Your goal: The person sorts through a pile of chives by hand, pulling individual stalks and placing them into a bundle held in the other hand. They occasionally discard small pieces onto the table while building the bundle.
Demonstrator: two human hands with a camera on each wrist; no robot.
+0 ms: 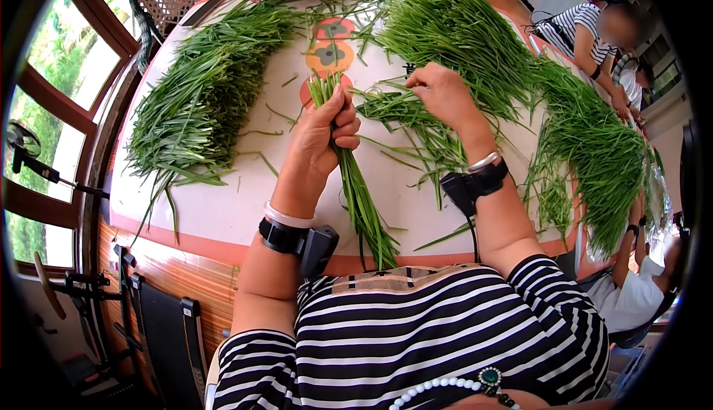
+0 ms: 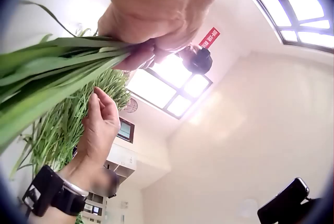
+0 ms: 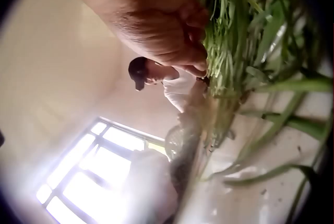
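While the left hand (image 1: 321, 137) grips a bunch of chives (image 1: 355, 187) upright-ish over the table's (image 1: 223, 213) near edge, fingers curled tight round the stalks w/ cut ends poking up past the thumb, the right hand (image 1: 444, 96) sits just right of the bunch, fingers bent into loose chives (image 1: 405, 116), prob. pinching a few; exact grip can't be told.

Risks, as I judge: grip loosens → stalks fan out & slide off the table edge below the bunch; pulling from the tangle drags extra leaves.

Left of the bunch, a sorted pile (image 1: 204, 90); beyond, a big heap (image 1: 453, 31).

Writing: red sign (image 2: 210, 37) in left wrist view, not readable. No brands seen.
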